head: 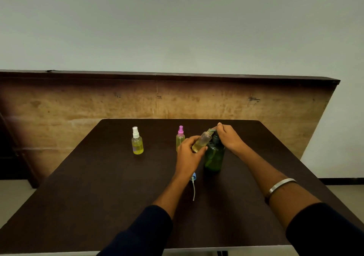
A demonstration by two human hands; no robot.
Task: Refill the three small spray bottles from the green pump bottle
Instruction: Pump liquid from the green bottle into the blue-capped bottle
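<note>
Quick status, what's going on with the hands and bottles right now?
Left hand holds uncapped bottle tilted at pump spout. Right hand on green pump bottle. Blue sprayer cap lies on table.

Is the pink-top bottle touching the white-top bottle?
Apart. The head view shows bare table between the pink-top bottle and the white-top bottle.

I see an uncapped spray bottle (201, 141) tilted under the green pump bottle (214, 157); white-capped (137, 141) and pink-capped bottles (180, 137) stand upright.

Plain room: bare wall (177, 19), dark table (98, 196).
</note>
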